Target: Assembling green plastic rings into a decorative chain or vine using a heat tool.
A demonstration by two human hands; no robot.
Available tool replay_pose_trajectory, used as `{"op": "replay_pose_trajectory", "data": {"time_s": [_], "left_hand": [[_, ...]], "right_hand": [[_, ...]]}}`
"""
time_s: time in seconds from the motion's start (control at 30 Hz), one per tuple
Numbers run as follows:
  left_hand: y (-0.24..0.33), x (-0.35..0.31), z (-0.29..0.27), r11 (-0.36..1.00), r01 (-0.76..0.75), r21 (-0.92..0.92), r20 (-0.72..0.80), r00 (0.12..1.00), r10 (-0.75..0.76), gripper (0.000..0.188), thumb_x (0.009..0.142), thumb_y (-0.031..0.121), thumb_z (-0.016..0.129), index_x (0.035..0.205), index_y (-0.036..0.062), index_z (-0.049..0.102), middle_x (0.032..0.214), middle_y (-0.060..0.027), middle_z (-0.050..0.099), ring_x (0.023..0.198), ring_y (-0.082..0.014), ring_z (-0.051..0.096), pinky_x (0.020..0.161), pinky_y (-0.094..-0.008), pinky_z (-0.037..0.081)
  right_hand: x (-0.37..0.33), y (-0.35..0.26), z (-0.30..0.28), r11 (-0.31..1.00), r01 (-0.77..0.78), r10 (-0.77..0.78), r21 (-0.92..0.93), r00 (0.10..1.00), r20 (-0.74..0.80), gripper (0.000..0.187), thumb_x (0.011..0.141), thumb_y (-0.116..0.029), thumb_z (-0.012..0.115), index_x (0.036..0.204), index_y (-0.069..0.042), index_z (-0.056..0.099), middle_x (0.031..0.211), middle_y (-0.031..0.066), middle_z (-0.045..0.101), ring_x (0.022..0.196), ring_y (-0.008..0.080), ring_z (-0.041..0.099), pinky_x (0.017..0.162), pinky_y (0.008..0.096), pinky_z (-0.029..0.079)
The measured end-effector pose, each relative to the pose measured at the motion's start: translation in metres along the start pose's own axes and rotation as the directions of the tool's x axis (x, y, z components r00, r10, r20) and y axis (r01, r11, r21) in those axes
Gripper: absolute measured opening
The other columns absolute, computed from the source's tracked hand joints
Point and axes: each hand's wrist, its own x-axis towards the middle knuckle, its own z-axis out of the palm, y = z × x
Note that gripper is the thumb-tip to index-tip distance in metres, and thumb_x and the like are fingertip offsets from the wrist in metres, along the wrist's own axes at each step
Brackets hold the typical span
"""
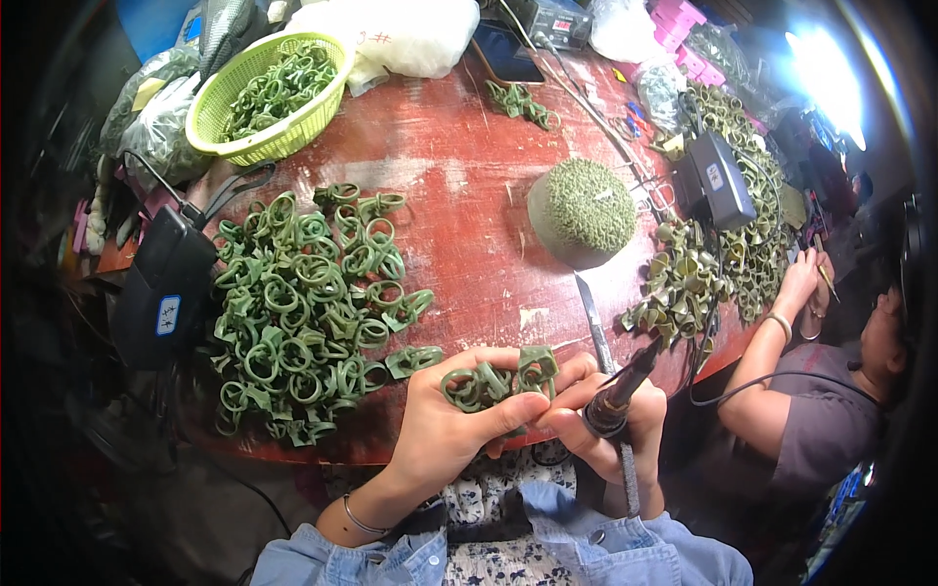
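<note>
Several green rings [476, 385] with flat square tops are gathered in my left hand [445, 420], closed around them. One square-topped green ring [536, 369] stands up at its fingertips. My right hand [630, 430] is closed around a dark pen-shaped tool [618, 396] and also holds a long thin knife [592, 314]. The knife's metal blade points away from me, and its grey handle runs down along my wrist. My right fingertips meet the left ones at the held rings. Left of my hands, a big pile of similar green rings [283, 313] covers the red table.
A yellow-green basket [200, 122] of green pieces stands far left. Beyond my hands sits a round container [552, 234] heaped with green granules. Olive-green pieces [674, 278] spread along the right, beside a black box [721, 181] and cables. A co-worker's hands [806, 283] are at the right edge.
</note>
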Motion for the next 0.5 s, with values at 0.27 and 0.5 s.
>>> {"op": "replay_pose_trajectory", "data": {"time_s": [0.27, 0.5], "left_hand": [[-0.003, 0.004, 0.0, 0.994, -0.096, 0.055, 0.128, 0.988, 0.089, 0.029, 0.076, 0.002, 0.068, 0.104, -0.0003, 0.059, 0.085, -0.0046, 0.063, 0.064, -0.0036, 0.055, 0.047, -0.0157, 0.042], [-0.012, 0.004, -0.004, 0.984, -0.179, -0.014, 0.227, 0.958, 0.177, 0.029, 0.077, -0.003, 0.059, 0.106, -0.0019, 0.058, 0.112, -0.0139, 0.056, 0.072, -0.007, 0.057, 0.05, -0.016, 0.045]], "right_hand": [[-0.014, 0.002, 0.001, 0.999, 0.052, -0.05, 0.013, 0.994, -0.096, 0.011, 0.077, -0.005, 0.066, 0.074, 0.001, 0.057, 0.078, 0.0144, 0.061, 0.064, 0.0199, 0.06, 0.059, 0.0274, 0.048], [-0.02, -0.003, 0.0, 0.994, 0.073, -0.063, 0.085, 0.991, -0.118, 0.013, 0.08, -0.006, 0.064, 0.076, 0.002, 0.054, 0.089, 0.0192, 0.061, 0.071, 0.0212, 0.061, 0.064, 0.0304, 0.05]]}}
